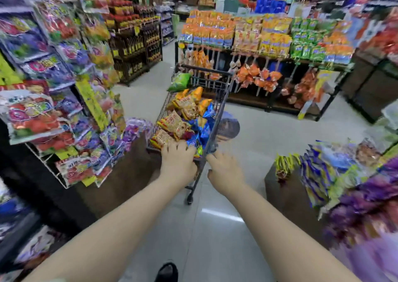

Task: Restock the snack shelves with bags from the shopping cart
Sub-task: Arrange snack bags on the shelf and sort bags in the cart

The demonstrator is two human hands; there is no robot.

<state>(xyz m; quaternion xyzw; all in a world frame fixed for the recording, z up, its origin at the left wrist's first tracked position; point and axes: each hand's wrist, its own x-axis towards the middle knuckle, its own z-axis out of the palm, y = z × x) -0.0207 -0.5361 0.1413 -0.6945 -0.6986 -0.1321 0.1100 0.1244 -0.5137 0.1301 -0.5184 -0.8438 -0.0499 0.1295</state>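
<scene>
A: Looking down on the shopping cart [204, 68], mid-aisle. Long axis pointing away from the camera, leaning a touch right; handle bar at the far end.

B: Loaded?

A: Heaped. Orange bags [185, 107] through the middle, blue bags [202, 131] along the right wall, one green bag [179, 81] propped at the far left corner.

B: And the hands?

A: Left hand [177, 161] on the near edge, fingers bent down onto the bags. Pinching one or only resting there, can't tell through the blur. Right hand [224, 169] just beside the near right corner, fingers loosely spread, holding nothing.

B: Room to move?

A: Tight on the left: snack rack [43, 88] crowding the cart's left wall, with purple packets [133, 131] nearly touching it. Open floor [258, 131] on the right, between the cart and a low display [323, 169] of purple and yellow packets. Ahead, another snack shelf [258, 45] square across the far end, with an aisle opening past its left corner.

B: Underfoot?

A: A dark shoe [167, 272] at the bottom edge, well short of the cart's near wheel [189, 200].
</scene>
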